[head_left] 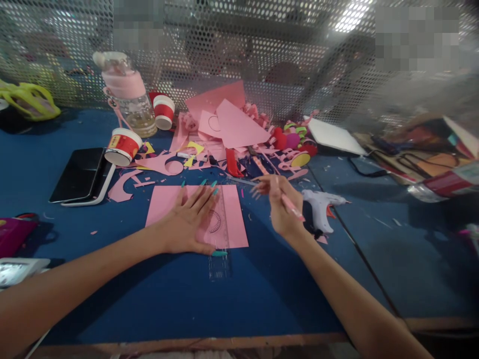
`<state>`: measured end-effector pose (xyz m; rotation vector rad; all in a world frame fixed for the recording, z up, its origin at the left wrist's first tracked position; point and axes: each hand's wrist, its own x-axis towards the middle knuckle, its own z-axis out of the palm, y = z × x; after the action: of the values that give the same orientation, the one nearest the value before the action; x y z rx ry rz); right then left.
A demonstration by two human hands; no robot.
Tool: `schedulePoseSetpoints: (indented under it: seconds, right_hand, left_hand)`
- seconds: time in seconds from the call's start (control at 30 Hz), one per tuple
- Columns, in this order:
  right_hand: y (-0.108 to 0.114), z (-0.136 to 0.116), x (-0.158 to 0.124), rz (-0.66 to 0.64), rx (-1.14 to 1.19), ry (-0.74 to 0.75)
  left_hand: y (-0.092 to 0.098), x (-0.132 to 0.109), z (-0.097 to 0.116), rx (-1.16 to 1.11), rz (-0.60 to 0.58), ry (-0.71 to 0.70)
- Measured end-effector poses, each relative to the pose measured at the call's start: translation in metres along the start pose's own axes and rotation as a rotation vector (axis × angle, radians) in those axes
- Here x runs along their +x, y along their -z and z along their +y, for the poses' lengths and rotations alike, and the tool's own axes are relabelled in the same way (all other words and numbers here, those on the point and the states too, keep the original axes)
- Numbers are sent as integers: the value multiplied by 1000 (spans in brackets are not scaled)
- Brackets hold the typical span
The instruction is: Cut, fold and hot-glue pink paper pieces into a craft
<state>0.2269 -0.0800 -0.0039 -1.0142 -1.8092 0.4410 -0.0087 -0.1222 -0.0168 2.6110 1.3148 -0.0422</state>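
My left hand (189, 219) lies flat with fingers spread on a pink paper sheet (164, 199), pressing down a clear ruler with a protractor (218, 234) that runs across the sheet toward me. My right hand (280, 207) hovers just right of the sheet, fingers closed round a pink pencil (294, 209) that points down to the right. The sheet rests on the blue table (243, 294).
A heap of pink paper scraps (224, 124) and coloured bits lies behind the sheet. A white glue gun (322, 207) sits right of my right hand. Two red-and-white cups (122, 146), a pink-capped bottle (129, 94) and a phone (78, 174) stand at the left. Perforated metal mesh (262, 45) backs the table.
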Motion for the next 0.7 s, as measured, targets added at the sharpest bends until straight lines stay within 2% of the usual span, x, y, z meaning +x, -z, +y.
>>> schedulePoseSetpoints:
  seconds: [0.1, 0.2, 0.47, 0.7]
  right_hand:
    - [-1, -2, -1, 124, 141, -103]
    - [-2, -8, 0, 182, 211, -178]
    - [-3, -10, 6, 242, 370, -265]
    - [-3, -8, 4, 234, 351, -228]
  left_hand:
    - [0, 0, 1, 1, -10, 7]
    - [0, 0, 1, 12, 2, 1]
    - [-3, -1, 0, 44, 50, -23]
    - [0, -1, 1, 52, 26, -12]
